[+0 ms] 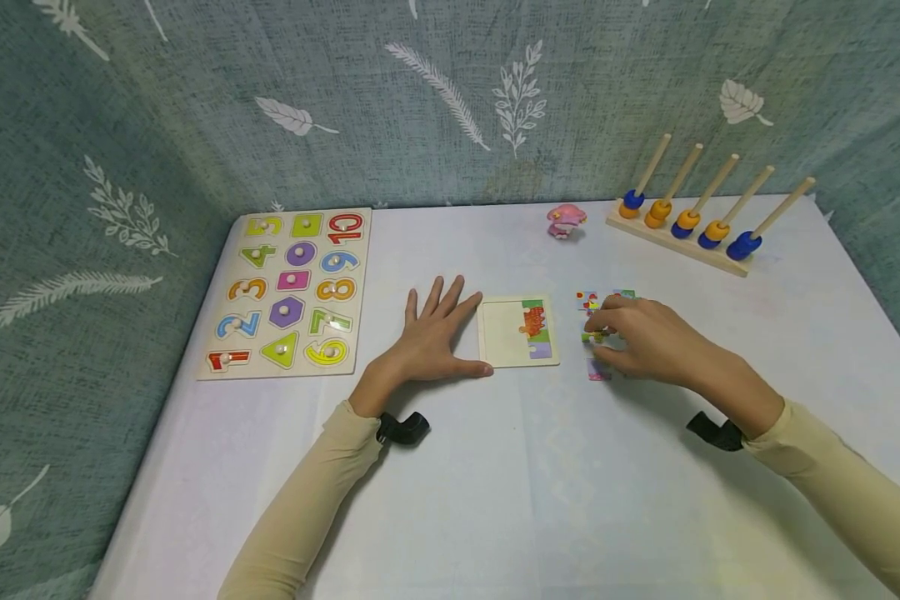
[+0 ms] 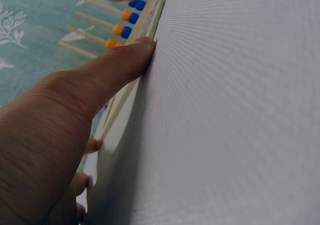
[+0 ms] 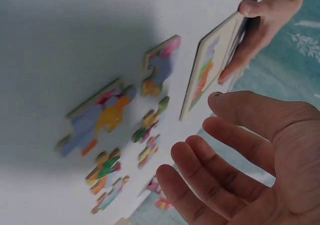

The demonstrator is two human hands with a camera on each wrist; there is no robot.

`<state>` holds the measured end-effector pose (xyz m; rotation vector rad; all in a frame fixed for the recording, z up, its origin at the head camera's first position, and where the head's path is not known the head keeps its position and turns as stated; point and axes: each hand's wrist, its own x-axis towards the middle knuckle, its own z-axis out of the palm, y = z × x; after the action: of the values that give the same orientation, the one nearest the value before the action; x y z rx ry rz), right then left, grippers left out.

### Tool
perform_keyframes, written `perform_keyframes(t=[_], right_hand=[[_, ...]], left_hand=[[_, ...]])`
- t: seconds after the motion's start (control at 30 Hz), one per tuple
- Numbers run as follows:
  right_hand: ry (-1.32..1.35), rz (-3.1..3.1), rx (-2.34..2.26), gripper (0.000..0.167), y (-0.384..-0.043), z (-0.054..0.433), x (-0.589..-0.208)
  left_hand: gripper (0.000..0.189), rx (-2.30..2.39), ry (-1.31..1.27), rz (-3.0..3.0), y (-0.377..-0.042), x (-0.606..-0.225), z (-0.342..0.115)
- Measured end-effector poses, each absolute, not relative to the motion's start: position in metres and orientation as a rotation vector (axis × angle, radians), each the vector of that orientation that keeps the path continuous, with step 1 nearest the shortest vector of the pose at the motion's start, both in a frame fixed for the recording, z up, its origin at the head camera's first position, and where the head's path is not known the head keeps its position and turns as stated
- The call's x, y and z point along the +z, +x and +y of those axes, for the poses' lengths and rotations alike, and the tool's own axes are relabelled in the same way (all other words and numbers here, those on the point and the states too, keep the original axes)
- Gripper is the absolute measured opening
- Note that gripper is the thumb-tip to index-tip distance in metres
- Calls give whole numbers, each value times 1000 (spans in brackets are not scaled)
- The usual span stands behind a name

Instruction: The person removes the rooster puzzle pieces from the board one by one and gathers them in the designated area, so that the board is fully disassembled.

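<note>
A small wooden puzzle tray [image 1: 501, 335] lies flat on the table, with joined picture pieces [image 1: 537, 327] along its right side. My left hand [image 1: 433, 343] is spread beside it, with thumb and index fingertips at its left corners. Over the loose jigsaw pieces [image 1: 587, 300] to the right of the tray hovers my right hand [image 1: 656, 342], fingers loosely bent. The right wrist view shows nothing between those fingers, and several pieces, such as a purple and orange one [image 3: 102, 117], lying apart on the table. In the head view the right hand hides some of them.
A number-and-shape peg board [image 1: 288, 296] lies at the left. Toward the back stands a pink figurine [image 1: 566, 221], and right of it a wooden bead stacker [image 1: 682, 237] with upright rods. A leaf-patterned cloth [image 1: 450, 100] hangs behind the table.
</note>
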<state>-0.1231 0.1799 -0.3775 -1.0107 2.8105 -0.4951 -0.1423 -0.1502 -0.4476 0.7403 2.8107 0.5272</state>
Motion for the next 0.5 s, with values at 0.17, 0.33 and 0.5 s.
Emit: perform_keyframes(t=[0.17,0.33,0.5], right_hand=[[-999,2802,-475,24,-131,168,-377],[-1002,2795,-480,26,-138,159,-380],[-997,2778,-475,26,-145,150,-381]], left_hand=[[113,536,734,2802,-142,-447,-150],[113,538,732,2805,-142,-446,-149],[113,543,739,2807,-142,-446,-150]])
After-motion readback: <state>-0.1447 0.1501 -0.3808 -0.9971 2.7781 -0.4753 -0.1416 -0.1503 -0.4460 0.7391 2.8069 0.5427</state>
